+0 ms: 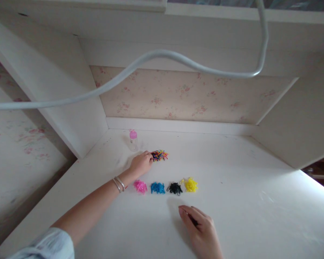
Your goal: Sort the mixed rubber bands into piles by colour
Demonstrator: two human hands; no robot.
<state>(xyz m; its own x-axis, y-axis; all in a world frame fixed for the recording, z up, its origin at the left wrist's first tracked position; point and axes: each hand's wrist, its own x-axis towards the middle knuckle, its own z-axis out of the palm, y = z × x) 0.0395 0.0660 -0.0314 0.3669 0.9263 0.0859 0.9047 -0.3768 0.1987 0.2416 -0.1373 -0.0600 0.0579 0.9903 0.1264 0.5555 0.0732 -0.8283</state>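
My left hand [140,163] reaches far forward, its fingers curled together at the left edge of a mixed-colour pile of small elastic bands [160,155]. Closer to me, four sorted heaps lie in a row: pink [140,186], blue [157,187], black [174,188] and yellow [190,185]. My right hand [199,227] rests on the white desk [245,201] below the black heap, fingers bent, with something small and dark between them. Silver bangles [119,184] sit on my left wrist.
A small clear bottle with a pink cap [133,140] stands just behind my left hand. White shelf walls rise on the left and right, floral wallpaper at the back. A white cable [162,55] hangs across the view overhead.
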